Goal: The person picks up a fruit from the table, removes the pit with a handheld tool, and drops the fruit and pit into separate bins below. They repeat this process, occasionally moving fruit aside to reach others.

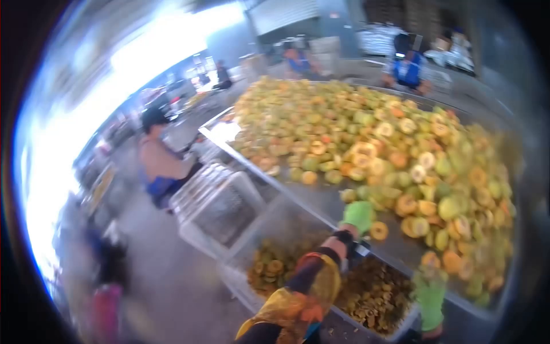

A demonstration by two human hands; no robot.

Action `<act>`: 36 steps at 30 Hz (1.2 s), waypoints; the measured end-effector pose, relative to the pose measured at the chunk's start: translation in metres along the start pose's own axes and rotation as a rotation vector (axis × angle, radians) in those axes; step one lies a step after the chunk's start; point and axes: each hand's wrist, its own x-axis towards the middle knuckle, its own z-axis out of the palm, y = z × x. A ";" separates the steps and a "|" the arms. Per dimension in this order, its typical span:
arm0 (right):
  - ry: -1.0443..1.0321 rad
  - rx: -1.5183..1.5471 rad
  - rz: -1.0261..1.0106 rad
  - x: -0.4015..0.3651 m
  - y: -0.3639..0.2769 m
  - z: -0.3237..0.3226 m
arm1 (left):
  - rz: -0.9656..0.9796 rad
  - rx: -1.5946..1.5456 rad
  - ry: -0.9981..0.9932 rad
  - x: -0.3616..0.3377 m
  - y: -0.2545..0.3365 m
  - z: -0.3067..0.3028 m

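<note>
My left hand [358, 218], in a bright green glove, reaches over the near edge of a metal table [303, 198]. It is beside halved yellow-green fruits [405, 204] that look like peaches or apricots; its fingers are too blurred to read. A single fruit half [378, 230] lies just right of that glove. At the lower right, my right hand [431, 298], also green-gloved, is at the table's near rim. Fruit halves are just past its fingers, and blur hides whether it grips one.
Below the table edge stand a bin of brown fruit pits or scraps [375, 295] and a clear bin [235, 269] with fruit pieces. White crates [215, 200] are at left, beside a seated person [163, 160]. Another person in blue [408, 69] is across the table.
</note>
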 end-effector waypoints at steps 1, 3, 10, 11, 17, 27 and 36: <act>-0.124 0.533 0.552 0.003 0.000 0.000 | -0.135 0.009 -0.105 -0.015 0.022 -0.022; -0.033 0.896 0.476 0.052 0.028 0.045 | -0.234 -0.121 0.027 0.011 0.031 -0.099; 0.133 -0.489 -0.602 -0.002 -0.060 0.018 | -0.012 -2.176 -0.246 -0.113 0.079 -0.121; 0.315 -0.765 -0.697 -0.002 -0.079 0.015 | -0.052 -2.075 -0.188 -0.129 0.094 -0.122; 0.009 0.056 -0.132 0.005 -0.109 0.020 | -0.270 -2.268 -0.290 -0.153 0.127 -0.095; -0.052 -0.068 -0.115 0.017 -0.117 0.048 | -0.419 -1.968 -0.003 -0.149 0.130 -0.098; -0.557 0.650 0.283 0.032 -0.138 0.000 | -0.335 -1.914 -0.281 -0.151 0.104 -0.107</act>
